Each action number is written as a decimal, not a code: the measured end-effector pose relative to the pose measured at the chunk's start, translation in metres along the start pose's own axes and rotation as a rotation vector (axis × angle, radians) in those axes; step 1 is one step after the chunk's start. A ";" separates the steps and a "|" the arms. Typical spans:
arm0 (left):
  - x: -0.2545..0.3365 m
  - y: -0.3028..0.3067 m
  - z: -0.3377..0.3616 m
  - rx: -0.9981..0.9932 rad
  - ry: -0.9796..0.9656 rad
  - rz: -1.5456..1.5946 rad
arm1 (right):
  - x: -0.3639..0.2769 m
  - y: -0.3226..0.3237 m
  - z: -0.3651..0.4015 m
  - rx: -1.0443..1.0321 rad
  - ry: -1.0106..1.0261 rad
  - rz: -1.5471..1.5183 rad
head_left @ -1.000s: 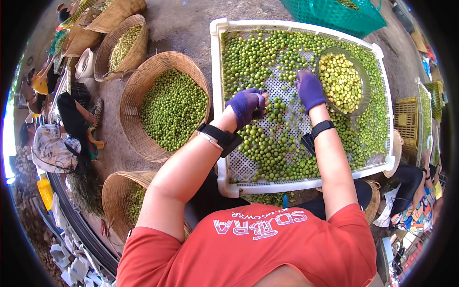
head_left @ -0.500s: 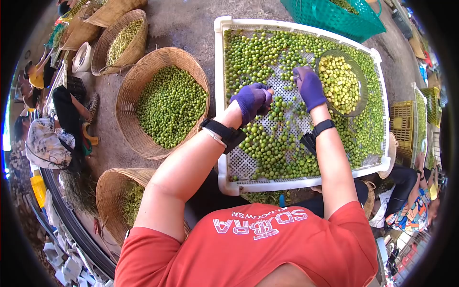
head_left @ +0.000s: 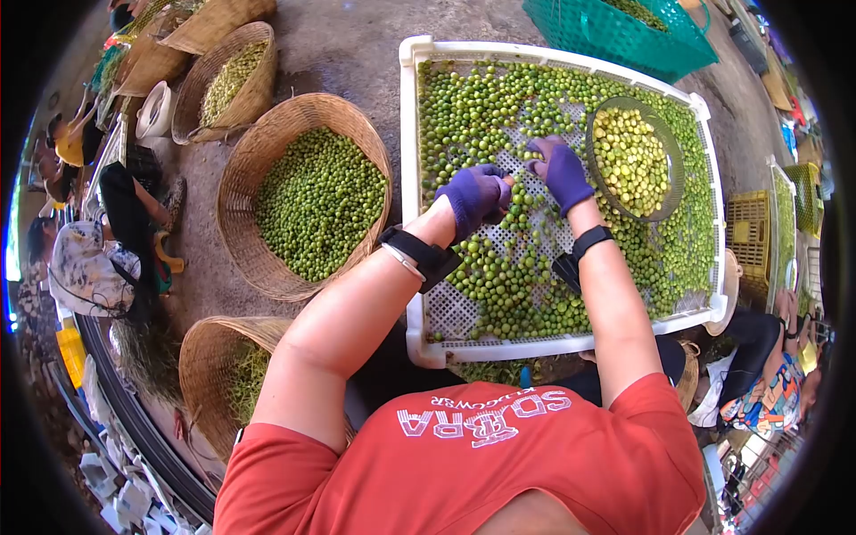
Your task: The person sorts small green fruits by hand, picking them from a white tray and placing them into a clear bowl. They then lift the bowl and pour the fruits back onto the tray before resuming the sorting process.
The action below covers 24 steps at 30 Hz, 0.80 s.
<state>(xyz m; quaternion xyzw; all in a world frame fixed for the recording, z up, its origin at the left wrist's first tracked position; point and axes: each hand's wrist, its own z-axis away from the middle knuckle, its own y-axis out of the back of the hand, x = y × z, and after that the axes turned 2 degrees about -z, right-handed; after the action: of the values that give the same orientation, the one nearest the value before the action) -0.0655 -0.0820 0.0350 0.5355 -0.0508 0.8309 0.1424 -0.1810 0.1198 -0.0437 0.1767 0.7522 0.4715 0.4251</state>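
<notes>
While the left hand (head_left: 474, 198) and right hand (head_left: 563, 174) are curling partly closed over the white tray's (head_left: 409, 134) middle, any hold is not showing clearly. Green fruits (head_left: 508, 290) are covering much of the tray; one mesh bowl (head_left: 676, 183) of yellowish fruits (head_left: 629, 152) is resting toward its far right corner. A knock from the right hand could be tipping the bowl, spilling and mixing fruits. Count: two hands, one tray, one bowl; fruits are exceeding reliable counting.
</notes>
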 end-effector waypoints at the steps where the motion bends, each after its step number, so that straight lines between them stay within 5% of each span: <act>1: 0.001 0.000 0.000 0.006 0.012 0.032 | -0.003 -0.002 0.000 0.036 0.007 0.015; 5: 0.003 0.000 0.001 0.014 0.004 0.076 | -0.001 -0.011 0.004 0.121 0.002 0.003; 11: 0.004 0.001 0.003 0.018 -0.029 0.067 | -0.008 0.003 -0.005 -0.049 -0.115 -0.077; 16: -0.003 0.000 0.003 0.037 -0.206 -0.107 | -0.020 -0.005 -0.009 0.057 0.070 -0.079; 18: -0.001 0.002 0.002 0.017 -0.192 -0.107 | -0.022 -0.014 -0.008 0.118 0.166 -0.015; 21: 0.007 0.000 0.006 0.011 -0.006 0.119 | -0.023 -0.013 -0.005 0.123 0.109 -0.033; 24: 0.006 0.001 0.007 0.017 -0.030 0.055 | -0.019 0.033 -0.011 0.147 0.034 -0.060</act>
<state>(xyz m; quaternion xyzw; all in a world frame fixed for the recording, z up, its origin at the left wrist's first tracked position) -0.0622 -0.0831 0.0435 0.5477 -0.0603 0.8266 0.1141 -0.1835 0.1168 -0.0042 0.1766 0.7968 0.4050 0.4123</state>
